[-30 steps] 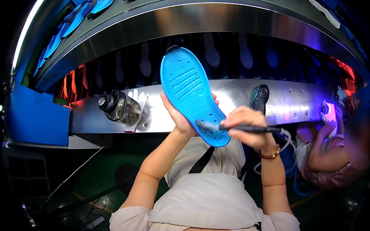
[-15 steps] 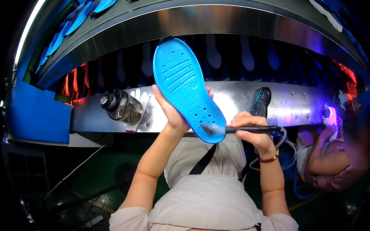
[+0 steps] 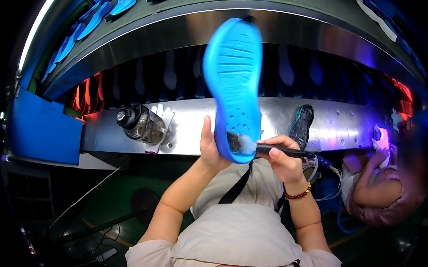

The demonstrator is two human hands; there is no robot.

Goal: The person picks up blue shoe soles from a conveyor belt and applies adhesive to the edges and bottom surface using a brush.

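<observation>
Left hand: the left hand (image 3: 211, 150) is grasping the narrower, near end of the blue sole, its thumb standing along the left edge and a fingertip showing past the right edge.
Right hand: the right hand (image 3: 286, 162) is gripping the black handle of the brush (image 3: 264, 148) between thumb and fingers.
Blue sole: the blue sole (image 3: 236, 76) is being held up over the bench (image 3: 190, 125), its broad end pointing away from the person and its ridged, holed face showing.
Brush tip: the bristles are resting against the sole's near end, just below the small holes.
Bench, left: a dark-capped bottle (image 3: 146, 126) is standing beside a white glove (image 3: 165, 115).
Bench, right: a black shoe (image 3: 301, 126) is lying near the right hand.
Far right: a co-worker's hand (image 3: 381, 156) is holding a brightly lit item (image 3: 381, 138).
Upper left: more blue soles (image 3: 124, 3) are lying on a green surface.
</observation>
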